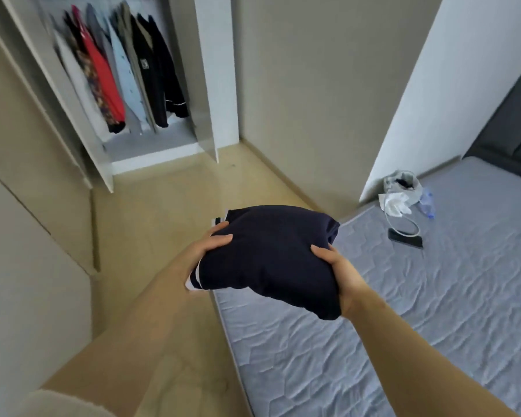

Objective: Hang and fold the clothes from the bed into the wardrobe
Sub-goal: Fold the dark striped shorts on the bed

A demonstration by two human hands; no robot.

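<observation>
A folded navy garment (275, 254) with white trim hangs in the air over the bed's near left corner. My left hand (206, 251) grips its left edge, thumb on top. My right hand (340, 272) grips its right edge, fingers tucked underneath. The bed (403, 326) is a bare grey quilted mattress at the right. The white wardrobe (151, 145) stands open at the upper left, with several garments (124, 73) hanging on its rail, among them red, light blue and black ones. Its floor shelf shows below them.
A grey bag (402, 183), white paper (394, 203), a plastic bottle (427, 203) and a dark phone (405, 238) with a cable lie at the bed's far corner. Beige floor (169, 212) stretches between bed and wardrobe. A grey headboard (512, 127) is at the right.
</observation>
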